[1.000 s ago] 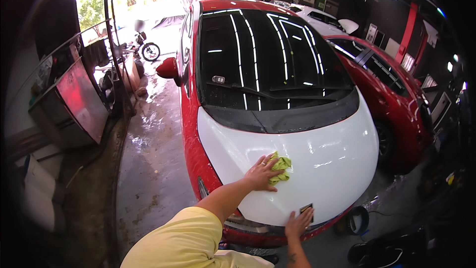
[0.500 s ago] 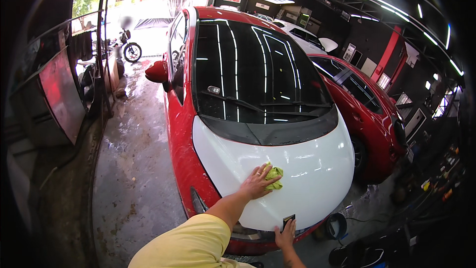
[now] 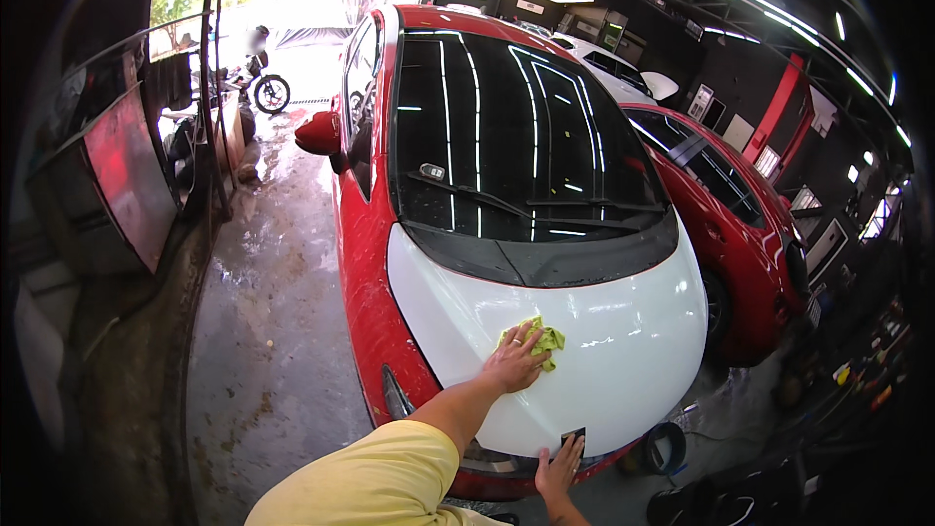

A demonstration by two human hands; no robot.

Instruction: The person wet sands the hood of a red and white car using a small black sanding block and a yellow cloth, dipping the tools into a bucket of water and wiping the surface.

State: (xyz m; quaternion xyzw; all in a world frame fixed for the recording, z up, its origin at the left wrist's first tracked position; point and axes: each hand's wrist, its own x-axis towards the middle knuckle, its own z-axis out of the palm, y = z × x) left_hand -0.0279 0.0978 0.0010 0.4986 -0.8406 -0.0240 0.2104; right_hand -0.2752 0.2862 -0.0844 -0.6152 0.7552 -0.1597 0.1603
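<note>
A yellow-green cloth (image 3: 548, 338) lies bunched on the white hood (image 3: 623, 360) of a red car. My left hand (image 3: 514, 362) presses down on it from the near left, fingers curved over its folds and shut on it; a ring shows on one finger. Lower down, at the hood's front edge, my right hand (image 3: 557, 472) rests with its fingers stretched upward. The fingertips touch a small black square (image 3: 577, 436); whether it is fixed to the car or loose, I cannot tell. My yellow sleeve (image 3: 360, 472) covers the left upper arm.
Beyond the hood are the wipers (image 3: 584, 203) and dark windshield (image 3: 506, 127). A second red car (image 3: 740, 175) stands close on the right. A dark bucket (image 3: 665, 449) sits on the floor near the front bumper. A metal frame (image 3: 206, 117) and a motorcycle (image 3: 271, 93) are at left.
The view has shifted slightly. My left hand still presses on the cloth, which looks more spread out. More of the black square shows beside my right fingers.
</note>
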